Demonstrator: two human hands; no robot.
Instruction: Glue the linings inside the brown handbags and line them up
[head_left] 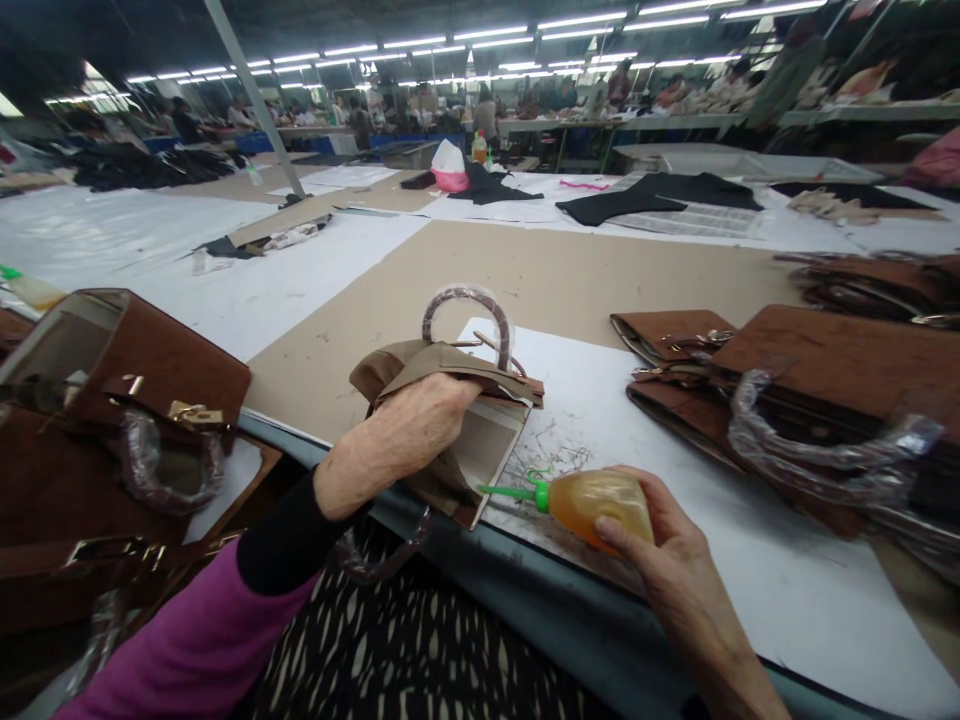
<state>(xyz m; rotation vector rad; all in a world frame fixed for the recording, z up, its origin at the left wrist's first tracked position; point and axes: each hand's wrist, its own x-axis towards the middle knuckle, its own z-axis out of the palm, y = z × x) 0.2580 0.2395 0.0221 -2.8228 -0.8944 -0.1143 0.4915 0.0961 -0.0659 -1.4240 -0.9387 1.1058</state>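
Note:
A brown handbag (480,400) with a plastic-wrapped handle lies on its side at the near table edge, its lining turned out. My left hand (397,440) is closed around the bag's opening and lining, holding it spread. My right hand (660,550) grips an amber glue bottle (600,500) with a green nozzle. The nozzle tip points left and sits at the lower edge of the bag's open side panel.
Finished brown bags are stacked at the right (825,390) and at the left (112,420). White paper sheets (675,440) and brown board (540,280) cover the table. Black fabric pieces (645,200) lie farther back. Other workers stand at distant tables.

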